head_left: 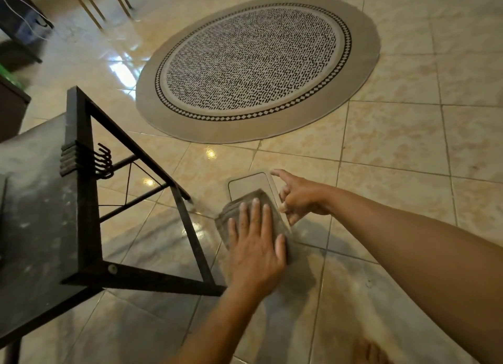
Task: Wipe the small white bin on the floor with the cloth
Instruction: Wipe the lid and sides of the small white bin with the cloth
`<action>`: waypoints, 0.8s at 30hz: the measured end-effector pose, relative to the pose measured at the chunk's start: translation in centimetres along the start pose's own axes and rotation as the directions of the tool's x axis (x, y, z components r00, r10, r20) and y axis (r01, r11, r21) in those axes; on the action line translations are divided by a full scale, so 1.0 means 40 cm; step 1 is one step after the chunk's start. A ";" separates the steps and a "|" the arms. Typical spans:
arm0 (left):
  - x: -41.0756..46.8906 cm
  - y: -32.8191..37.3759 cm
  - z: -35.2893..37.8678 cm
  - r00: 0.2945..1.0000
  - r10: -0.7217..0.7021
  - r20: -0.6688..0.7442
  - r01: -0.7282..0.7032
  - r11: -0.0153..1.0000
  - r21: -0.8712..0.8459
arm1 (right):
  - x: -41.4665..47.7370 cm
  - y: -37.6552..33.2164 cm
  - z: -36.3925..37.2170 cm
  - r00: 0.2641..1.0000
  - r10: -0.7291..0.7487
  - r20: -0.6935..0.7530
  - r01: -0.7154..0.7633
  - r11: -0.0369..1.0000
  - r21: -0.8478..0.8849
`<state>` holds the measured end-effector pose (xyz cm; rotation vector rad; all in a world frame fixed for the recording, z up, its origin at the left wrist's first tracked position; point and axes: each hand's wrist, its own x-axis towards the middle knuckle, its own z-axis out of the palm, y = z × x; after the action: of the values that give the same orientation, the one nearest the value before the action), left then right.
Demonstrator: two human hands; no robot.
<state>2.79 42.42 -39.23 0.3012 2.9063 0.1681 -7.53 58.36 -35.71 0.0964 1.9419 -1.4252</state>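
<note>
— Bin where?
— On the floor by the table, under both hands.
— Fingers?
— Left hand flat, fingers spread, pressing the cloth onto its lid. Right hand loosely curled on its right rim.

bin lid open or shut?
Shut: the flat lid panel sits flush in the white bin top, with the grey cloth pressed over it by the left hand.

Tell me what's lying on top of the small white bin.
A folded grey cloth lies on the small white bin, pressed flat by the left hand. The right hand steadies its right edge. The lid's far end shows bare; the near part is covered.
</note>
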 end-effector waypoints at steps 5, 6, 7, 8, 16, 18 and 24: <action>0.064 0.033 -0.011 0.997 -0.073 -0.008 0.073 0.997 -0.017 | -0.003 -0.001 0.004 0.999 -0.001 -0.037 -0.002 0.998 -0.067; 0.050 0.035 -0.014 0.995 -0.103 0.002 0.103 0.994 -0.020 | -0.005 0.001 0.005 0.999 0.006 -0.043 -0.008 0.998 -0.065; 0.024 0.040 -0.009 0.993 -0.118 0.011 0.118 0.993 -0.020 | -0.006 0.002 0.006 0.999 0.012 -0.040 -0.014 0.999 -0.049; -0.006 0.048 -0.006 0.992 -0.121 0.022 0.122 0.992 -0.024 | -0.007 0.002 0.007 0.999 0.019 -0.031 -0.020 0.999 -0.030; 0.130 -0.043 -0.046 0.998 -0.063 0.028 0.065 0.995 -0.069 | -0.009 -0.003 0.011 1.000 0.015 -0.020 -0.016 0.999 -0.045; 0.093 -0.044 -0.045 0.999 -0.020 0.044 0.021 0.999 -0.041 | -0.012 -0.007 0.008 1.000 0.017 -0.011 -0.018 0.999 -0.032; 0.151 -0.050 -0.053 0.991 0.135 -0.013 -0.134 0.990 0.048 | -0.011 -0.009 0.012 0.999 0.012 0.035 -0.012 1.000 -0.014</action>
<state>-3.84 41.58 -38.67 0.5063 2.9096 0.1243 -7.15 57.96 -35.23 0.0759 1.9187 -1.3968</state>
